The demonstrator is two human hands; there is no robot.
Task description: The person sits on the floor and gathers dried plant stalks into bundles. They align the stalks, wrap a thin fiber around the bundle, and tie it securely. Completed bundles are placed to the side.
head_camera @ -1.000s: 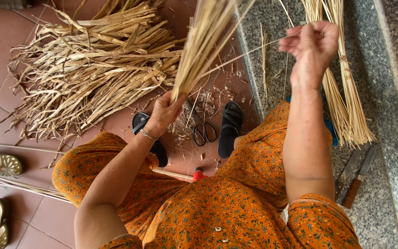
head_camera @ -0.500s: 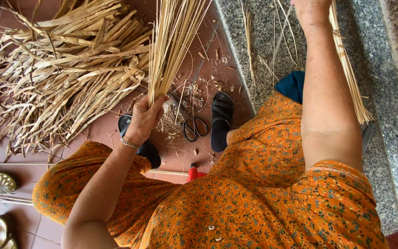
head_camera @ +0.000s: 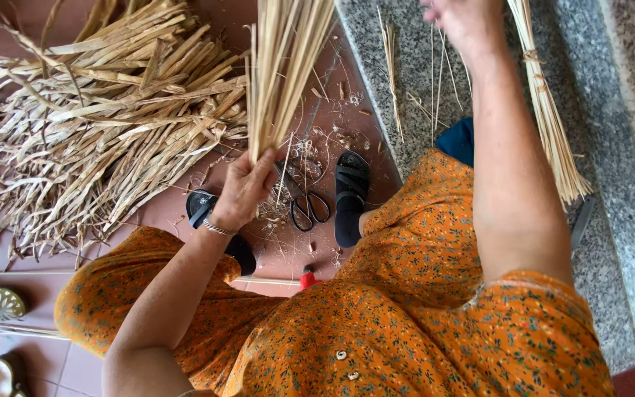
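Left hand (head_camera: 244, 192) closed around the lower end of a bundle of straw stalks (head_camera: 282, 66), fingers (head_camera: 264, 170) wrapped tight, bundle standing upright above the floor (head_camera: 9, 228) between the knees. Right hand (head_camera: 458, 20) raised at the top edge, partly out of view; impossible to tell whether open or gripping. Best done by keeping the grip low and firm so the stalks stay even at the base, drawing out only single loose strands from above, not tugging sideways. Worth minding the scissors (head_camera: 306, 200) lying open near the sandals (head_camera: 350, 192). Heap of dry husks (head_camera: 104, 125) just beside; a second bundle (head_camera: 549, 125) resting on the stone step (head_camera: 626, 191).
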